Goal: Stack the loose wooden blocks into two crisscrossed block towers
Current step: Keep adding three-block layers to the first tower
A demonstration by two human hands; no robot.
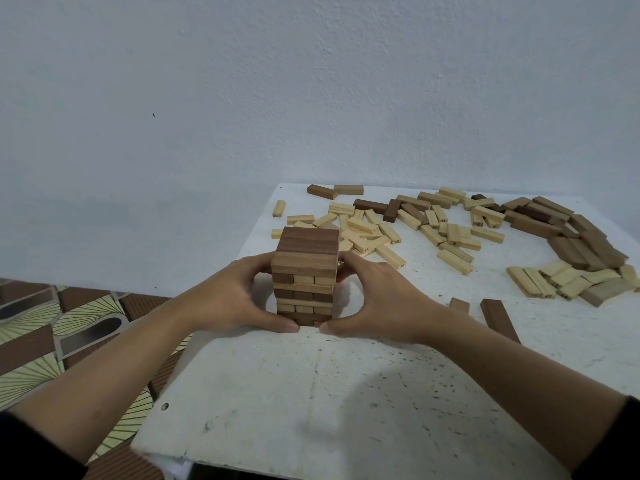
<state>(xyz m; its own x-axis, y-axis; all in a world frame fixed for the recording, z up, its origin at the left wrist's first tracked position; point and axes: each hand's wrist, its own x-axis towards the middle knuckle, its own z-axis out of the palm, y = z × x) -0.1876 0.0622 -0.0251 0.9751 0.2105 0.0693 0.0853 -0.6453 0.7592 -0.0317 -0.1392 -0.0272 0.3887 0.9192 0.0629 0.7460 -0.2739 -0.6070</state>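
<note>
I see both hands cupping the block tower (304,268): left hand (232,296) curled round its left side, right hand (374,299) round its right side, thumbs at the base in front. Tower is upright near the left edge of the white table (311,393), dark layer on top. Loose light blocks (367,233) are scattered just behind it, dark blocks (575,237) are piled far right, and two stray dark blocks (498,317) lie beside the right forearm.
</note>
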